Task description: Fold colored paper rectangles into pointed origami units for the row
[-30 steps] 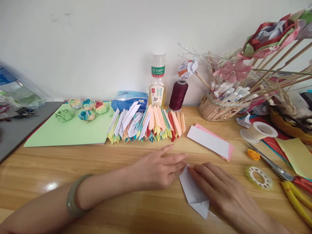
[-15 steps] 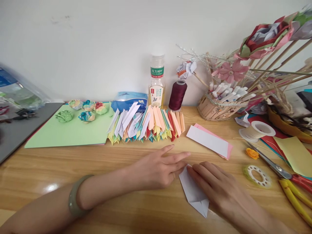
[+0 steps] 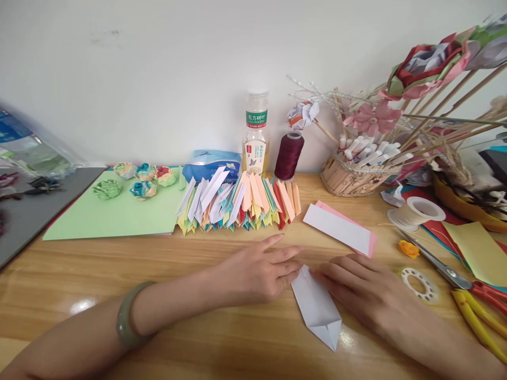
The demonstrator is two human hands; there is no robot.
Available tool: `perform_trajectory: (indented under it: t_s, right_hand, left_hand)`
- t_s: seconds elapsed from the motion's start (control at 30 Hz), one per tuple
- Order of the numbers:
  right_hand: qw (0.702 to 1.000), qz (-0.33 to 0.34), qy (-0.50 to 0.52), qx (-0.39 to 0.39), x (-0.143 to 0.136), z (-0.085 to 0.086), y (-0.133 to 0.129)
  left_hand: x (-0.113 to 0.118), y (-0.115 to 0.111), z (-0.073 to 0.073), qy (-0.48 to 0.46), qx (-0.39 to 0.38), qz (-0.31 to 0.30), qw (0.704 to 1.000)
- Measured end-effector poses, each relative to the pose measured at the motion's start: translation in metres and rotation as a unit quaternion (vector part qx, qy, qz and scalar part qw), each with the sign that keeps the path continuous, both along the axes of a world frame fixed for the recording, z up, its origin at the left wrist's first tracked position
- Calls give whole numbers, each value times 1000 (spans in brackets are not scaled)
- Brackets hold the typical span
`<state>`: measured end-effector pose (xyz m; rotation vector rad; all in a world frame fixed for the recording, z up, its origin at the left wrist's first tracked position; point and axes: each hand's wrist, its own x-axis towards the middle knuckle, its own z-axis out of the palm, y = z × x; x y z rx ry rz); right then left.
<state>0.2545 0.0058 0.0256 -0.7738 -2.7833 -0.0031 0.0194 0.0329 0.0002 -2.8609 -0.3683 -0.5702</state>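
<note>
White paper [image 3: 317,306] has folded points, paper strips [image 3: 336,229] lie unfolded; left hand [image 3: 257,277] is spread, right hand [image 3: 368,295] grips or not, I cannot tell

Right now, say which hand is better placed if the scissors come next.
The right hand, I'd judge: the scissors lie on its side of the folded white paper, while the left hand would have to reach across.

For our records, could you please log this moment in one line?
left hand: at folded white paper's tip | right hand: at its upper right edge | nearby: scissors
</note>
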Motion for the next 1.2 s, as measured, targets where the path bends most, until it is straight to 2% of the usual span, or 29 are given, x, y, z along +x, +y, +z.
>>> perform_trajectory:
  t_s: [0.07, 0.17, 0.3, 0.43, 0.57, 0.73, 0.83, 1.0, 1.1, 1.2]
  right_hand:
    - [1000, -3, -2, 17, 7, 1, 3]
    - [998, -47, 38, 30, 18, 0, 6]
    - [993, -74, 85, -23, 20, 6, 3]
    - [992, -87, 37, -84, 11, 7, 2]
    - [987, -127, 60, -82, 12, -8, 9]
    - [984, -117, 79, -105, 14, -18, 13]
    - [983, -105, 94, -121, 11, -18, 12]
    - [983, -48, 112, -139, 6, -14, 5]
    - [982, -79, 116, -126, 6, -13, 4]
    - [981, -118, 107, -114, 8, -15, 5]
  left_hand:
    - [-1, 0, 0, -7, 2, 2, 1000]
    - [-3, -2, 0, -29, 17, 19, 999]
    - [-6, -8, -1, -58, 59, 67, 994]
    - [-7, -10, 2, -57, 4, 75, 996]
    - [-6, -5, 7, -61, -55, 83, 993]
    - [-6, -3, 7, -77, -60, 71, 993]
    - [-5, -4, 5, -91, -62, 81, 991]
    - [-3, -8, 0, -68, -48, 103, 991]
    - [-3, -9, -3, -71, -8, 102, 992]
    - [-3, -11, -5, -95, -10, 120, 988]
